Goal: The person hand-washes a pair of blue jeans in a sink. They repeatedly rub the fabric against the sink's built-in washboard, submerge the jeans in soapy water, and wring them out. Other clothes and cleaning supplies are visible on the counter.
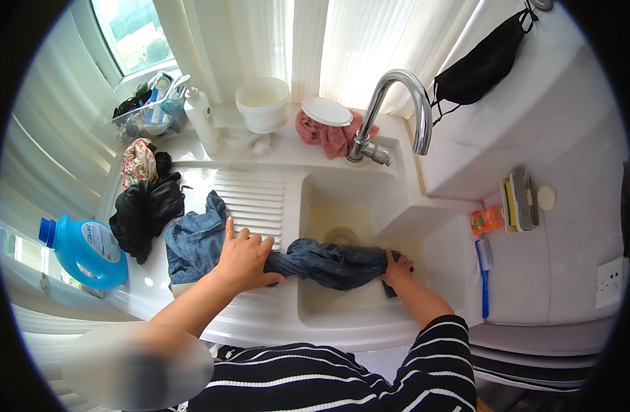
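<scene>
A wet blue denim garment (335, 262) stretches from the ribbed washboard side of the white sink (302, 295) across the basin. Its lighter, bunched part (191, 240) lies on the ledge at the left. My left hand (246, 259) rests on the denim at the basin's left edge, fingers stretched and spread, thumb pointing toward the basin. At the other end, my right hand (397, 269) is closed round the dark, twisted end of the garment over the basin. Cloudy, yellowish water (329, 214) shows beneath the cloth, with the drain partly visible.
A chrome faucet (401, 86) arches over the back of the basin. At left stand a blue detergent jug (88, 250) and dark clothes (147, 213). Behind are a pump bottle (202, 120), a white tub (263, 106) and a pink cloth (322, 135). A blue brush (484, 271) lies right.
</scene>
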`<state>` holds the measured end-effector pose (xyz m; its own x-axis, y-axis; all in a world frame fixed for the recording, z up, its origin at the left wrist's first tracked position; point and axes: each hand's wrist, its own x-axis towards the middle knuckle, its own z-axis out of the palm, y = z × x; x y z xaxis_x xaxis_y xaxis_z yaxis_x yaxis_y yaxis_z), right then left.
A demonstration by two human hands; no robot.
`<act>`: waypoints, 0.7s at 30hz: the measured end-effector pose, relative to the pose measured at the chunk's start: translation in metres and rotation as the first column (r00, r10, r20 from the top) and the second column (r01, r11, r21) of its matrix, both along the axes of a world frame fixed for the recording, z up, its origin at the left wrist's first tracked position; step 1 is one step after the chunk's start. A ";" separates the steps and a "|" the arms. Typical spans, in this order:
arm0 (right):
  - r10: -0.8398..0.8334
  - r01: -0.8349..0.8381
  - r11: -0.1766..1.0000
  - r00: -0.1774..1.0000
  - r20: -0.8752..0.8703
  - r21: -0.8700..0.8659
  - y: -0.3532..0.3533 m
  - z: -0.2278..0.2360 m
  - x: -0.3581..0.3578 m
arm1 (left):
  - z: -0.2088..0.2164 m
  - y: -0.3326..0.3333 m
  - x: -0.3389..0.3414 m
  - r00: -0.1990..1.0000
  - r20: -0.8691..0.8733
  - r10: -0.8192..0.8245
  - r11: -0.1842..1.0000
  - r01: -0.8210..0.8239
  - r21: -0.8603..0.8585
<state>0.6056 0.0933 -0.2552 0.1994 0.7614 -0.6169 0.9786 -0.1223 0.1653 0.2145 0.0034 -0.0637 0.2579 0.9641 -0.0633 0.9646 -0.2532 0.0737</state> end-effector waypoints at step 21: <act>0.660 -0.108 0.740 0.304 -0.687 0.664 0.026 0.222 -0.257 | 0.042 -0.053 -0.070 0.982 -0.166 -0.092 0.949 0.036 -0.313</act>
<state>0.3481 0.1192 -0.0335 -0.6052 0.7741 0.1858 0.4672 0.5344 -0.7044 0.1449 -0.0498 -0.0213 0.2759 0.8721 -0.4041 0.9518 -0.3065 -0.0116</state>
